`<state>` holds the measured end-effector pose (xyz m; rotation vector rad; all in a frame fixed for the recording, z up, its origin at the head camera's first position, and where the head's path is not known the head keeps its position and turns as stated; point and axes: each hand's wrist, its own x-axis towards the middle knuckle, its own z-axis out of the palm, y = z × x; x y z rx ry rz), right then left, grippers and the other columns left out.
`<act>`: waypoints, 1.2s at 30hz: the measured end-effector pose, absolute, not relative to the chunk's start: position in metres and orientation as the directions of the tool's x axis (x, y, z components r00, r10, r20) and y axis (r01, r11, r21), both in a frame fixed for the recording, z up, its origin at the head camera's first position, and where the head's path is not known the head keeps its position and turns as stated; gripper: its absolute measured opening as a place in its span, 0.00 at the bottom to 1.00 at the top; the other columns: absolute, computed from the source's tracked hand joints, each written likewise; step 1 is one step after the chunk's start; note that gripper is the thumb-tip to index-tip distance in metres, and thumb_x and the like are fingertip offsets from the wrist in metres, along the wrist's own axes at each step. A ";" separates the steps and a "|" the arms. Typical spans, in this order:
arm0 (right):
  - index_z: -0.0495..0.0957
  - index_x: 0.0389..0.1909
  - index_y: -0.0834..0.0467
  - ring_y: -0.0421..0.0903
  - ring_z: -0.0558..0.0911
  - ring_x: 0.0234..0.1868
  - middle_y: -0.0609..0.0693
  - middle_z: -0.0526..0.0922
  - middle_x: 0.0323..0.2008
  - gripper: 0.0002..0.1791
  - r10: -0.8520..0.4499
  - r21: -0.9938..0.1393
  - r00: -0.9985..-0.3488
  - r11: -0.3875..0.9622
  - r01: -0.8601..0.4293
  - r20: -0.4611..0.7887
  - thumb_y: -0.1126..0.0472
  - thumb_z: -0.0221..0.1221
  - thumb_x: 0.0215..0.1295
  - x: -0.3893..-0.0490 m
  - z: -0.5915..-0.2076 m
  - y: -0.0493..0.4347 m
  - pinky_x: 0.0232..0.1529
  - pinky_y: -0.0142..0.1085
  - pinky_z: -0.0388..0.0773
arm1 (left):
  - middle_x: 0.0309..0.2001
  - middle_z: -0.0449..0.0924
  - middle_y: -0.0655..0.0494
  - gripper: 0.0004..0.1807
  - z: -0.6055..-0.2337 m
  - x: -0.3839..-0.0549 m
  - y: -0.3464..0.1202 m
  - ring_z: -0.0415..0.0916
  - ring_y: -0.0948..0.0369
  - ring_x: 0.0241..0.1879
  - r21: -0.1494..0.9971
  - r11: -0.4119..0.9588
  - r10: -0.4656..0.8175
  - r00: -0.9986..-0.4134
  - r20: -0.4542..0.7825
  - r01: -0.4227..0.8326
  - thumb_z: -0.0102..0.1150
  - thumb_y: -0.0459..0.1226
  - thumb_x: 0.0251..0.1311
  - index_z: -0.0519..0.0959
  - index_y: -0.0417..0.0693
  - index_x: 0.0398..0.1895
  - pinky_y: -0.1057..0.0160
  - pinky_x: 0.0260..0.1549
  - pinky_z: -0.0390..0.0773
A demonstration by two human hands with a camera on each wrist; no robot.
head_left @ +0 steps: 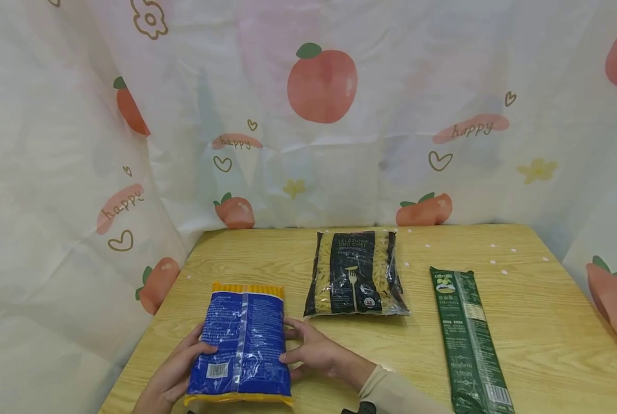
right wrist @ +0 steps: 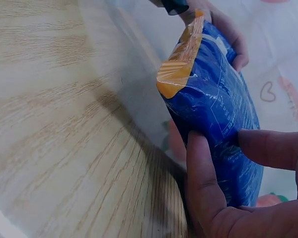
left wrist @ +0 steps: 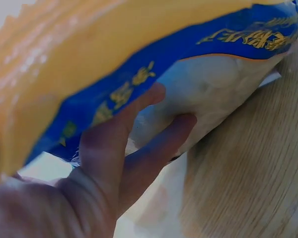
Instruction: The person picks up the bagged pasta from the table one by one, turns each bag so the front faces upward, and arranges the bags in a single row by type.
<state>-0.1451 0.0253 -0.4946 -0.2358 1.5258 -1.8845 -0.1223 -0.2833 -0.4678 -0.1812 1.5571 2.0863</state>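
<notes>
A blue plastic food packet [head_left: 243, 339] with yellow-orange ends is held between both hands, its printed back and barcode toward the head camera. My left hand [head_left: 176, 368] grips its left edge, thumb on the printed face; in the left wrist view, fingers [left wrist: 154, 144] lie along the packet's pale underside [left wrist: 203, 89]. On the right edge, my right hand [head_left: 313, 351] pinches the packet, with thumb and fingers [right wrist: 201, 168] on either side in the right wrist view. The packet's lower end is tilted up off the wooden table there.
A black and clear bag of penne pasta [head_left: 353, 273] lies at the back middle of the wooden table [head_left: 406, 356]. Farther right lies a long green spaghetti packet [head_left: 468, 339]. A fruit-printed white curtain [head_left: 380, 138] hangs behind and at both sides.
</notes>
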 end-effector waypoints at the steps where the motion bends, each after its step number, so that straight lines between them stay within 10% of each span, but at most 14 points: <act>1: 0.52 0.81 0.60 0.54 0.84 0.50 0.66 0.68 0.69 0.48 -0.608 -0.917 -0.745 -0.069 0.393 -0.274 0.80 0.60 0.63 -0.145 -0.495 0.025 0.42 0.52 0.89 | 0.59 0.80 0.60 0.53 -0.467 -0.122 -0.284 0.81 0.56 0.60 0.854 -0.198 0.331 -0.853 -0.403 -0.481 0.50 0.29 0.71 0.25 0.56 0.84 0.50 0.61 0.82; 36: 0.56 0.78 0.68 0.59 0.84 0.56 0.67 0.61 0.74 0.40 -0.598 -0.941 -0.772 -0.085 0.327 -0.214 0.71 0.61 0.68 -0.131 -0.484 0.000 0.57 0.52 0.85 | 0.58 0.82 0.52 0.50 -0.430 -0.108 -0.290 0.85 0.50 0.54 0.911 -0.038 0.344 -0.862 -0.373 -0.410 0.49 0.31 0.72 0.28 0.53 0.84 0.44 0.53 0.85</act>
